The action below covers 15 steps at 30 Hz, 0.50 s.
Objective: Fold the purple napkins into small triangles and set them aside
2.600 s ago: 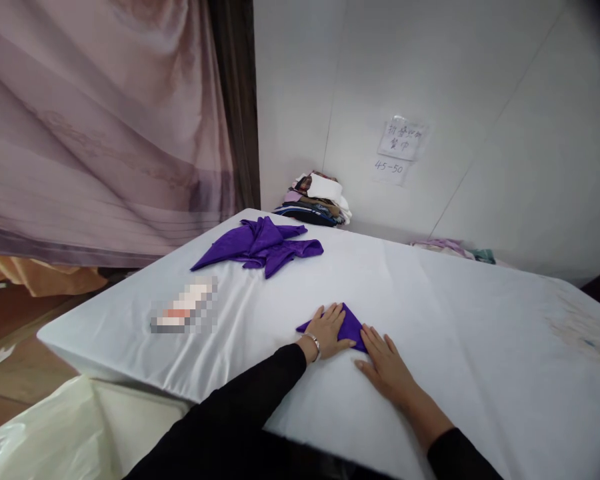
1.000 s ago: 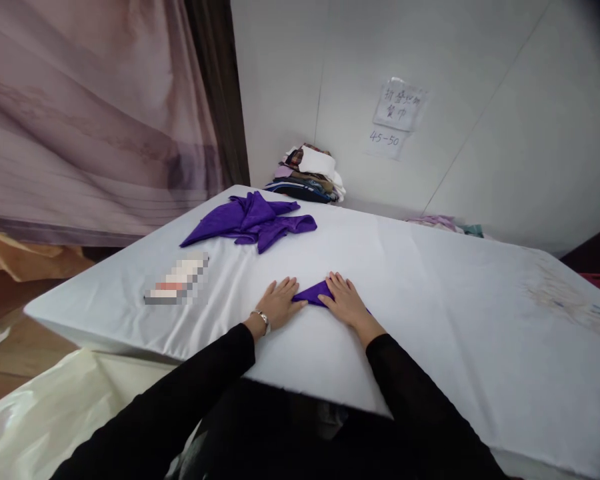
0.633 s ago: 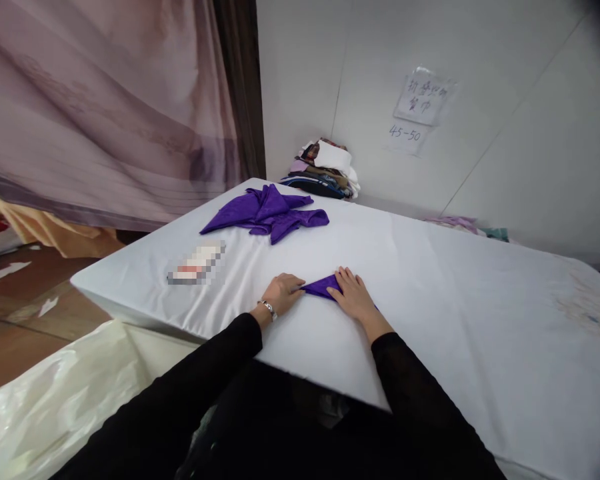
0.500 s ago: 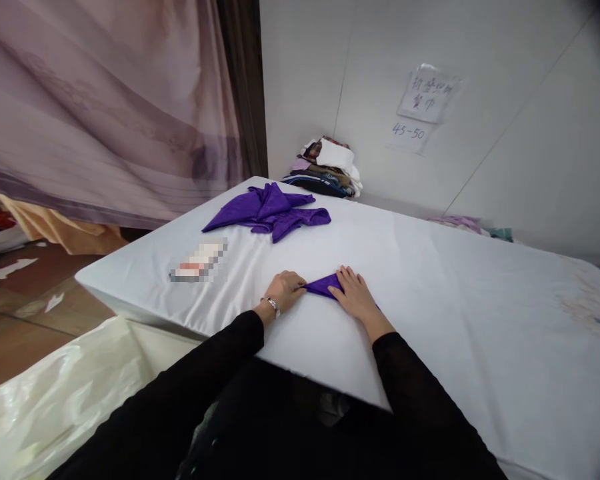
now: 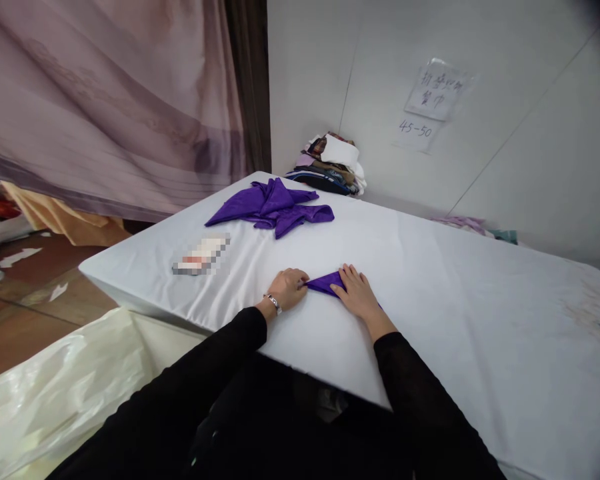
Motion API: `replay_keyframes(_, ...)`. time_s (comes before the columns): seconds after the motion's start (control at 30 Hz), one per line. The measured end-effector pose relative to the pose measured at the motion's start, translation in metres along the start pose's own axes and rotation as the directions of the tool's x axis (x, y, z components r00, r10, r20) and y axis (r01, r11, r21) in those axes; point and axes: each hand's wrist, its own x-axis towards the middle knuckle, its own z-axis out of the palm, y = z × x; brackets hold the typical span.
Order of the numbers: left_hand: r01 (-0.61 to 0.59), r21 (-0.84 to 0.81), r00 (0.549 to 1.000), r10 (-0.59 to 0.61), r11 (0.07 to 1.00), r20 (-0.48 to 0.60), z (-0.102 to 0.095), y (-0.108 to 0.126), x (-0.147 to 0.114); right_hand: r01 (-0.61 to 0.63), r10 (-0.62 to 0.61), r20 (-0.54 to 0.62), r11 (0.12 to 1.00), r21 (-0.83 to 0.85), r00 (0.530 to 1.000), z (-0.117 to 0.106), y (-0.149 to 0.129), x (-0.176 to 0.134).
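Observation:
A folded purple cloth (image 5: 325, 283) lies on the white-covered table (image 5: 430, 300), narrowing to a point at its left end. My left hand (image 5: 287, 289), with a silver bracelet at the wrist, is closed in a pinch on that pointed tip. Across the cloth's right part my right hand (image 5: 356, 293) lies flat with its fingers stretched out, hiding much of that end. Farther back on the table is a loose, crumpled heap of purple cloth (image 5: 273, 205).
A blurred-out phone-like object (image 5: 203, 255) rests on the table's left side. Folded clothes (image 5: 327, 163) are stacked by the back wall, under paper signs (image 5: 433, 93). A pale plastic-lined bin (image 5: 90, 373) stands at the lower left. A pink curtain (image 5: 130, 100) hangs behind.
The view has shifted slightly, so the surroundings sit a little differently in the picture. Both hands keep the same hold on the folded cloth.

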Motion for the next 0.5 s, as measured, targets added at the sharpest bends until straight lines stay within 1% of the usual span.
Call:
replay_keyframes(0.1,-0.057,-0.02,0.998,0.057,0.998,0.029,0.0008,0.0007,0.002,-0.002,0.002,0.003,1.0,0.002,1.0,-0.0004,-0.0002,-0.0002)
replay_keyframes(0.17,-0.074,-0.018,0.996,0.075,0.997,0.048,0.0023,0.0009,0.0044,-0.002,0.002,0.006,1.0,0.0,1.0,-0.0008,-0.0005,-0.0004)
replay_keyframes(0.27,-0.068,-0.019,0.996,0.069,0.997,0.048,0.0053,0.0005,0.0076,-0.003,0.003,0.006,1.0,-0.004,1.0,-0.0011,-0.0011,-0.0009)
replay_keyframes(0.5,-0.051,0.002,0.999,0.051,0.999,0.005,0.0083,-0.0001,0.0075,-0.007,0.007,0.005,1.0,-0.014,1.0,-0.002,-0.002,-0.0016)
